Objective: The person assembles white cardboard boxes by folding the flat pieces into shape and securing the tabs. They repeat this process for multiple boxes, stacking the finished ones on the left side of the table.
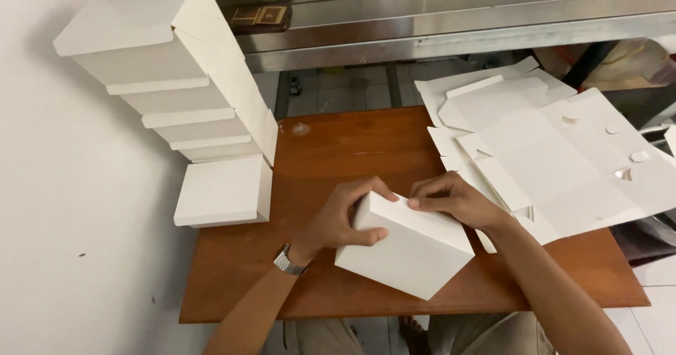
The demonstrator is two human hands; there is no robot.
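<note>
- Centrally, just below the middle of the frame, a folded white cardboard box sat on a brown wooden table. It was turned like a diamond, one corner toward the bottom of the frame and its upper edge running from centre-left down toward the right.
- The left hand gripped the box at its upper left corner: fingers curled over the top edge, thumb pressed flat against the near face. A metal wristwatch showed on that wrist.
- The right hand lay along the upper edge, just right of the left hand, its fingertips bent and pinching at the box's rim. Whether it held a flap or only pressed there could not be told.
- Both hands therefore met at the top corner of the box, with the bulk of the box lying below and between them, toward the person. The left hand had the fuller hold; the right only touched the edge.
- To the right of the frame, a loose pile of flat white box blanks spread across the table edge, just beside the right forearm.
- At the upper left, a leaning stack of finished white boxes rose against a white wall, well apart from the hands.
- Across the top of the frame ran a steel counter edge.
- At the bottom, the person's knees in light trousers showed beneath the table.
</note>
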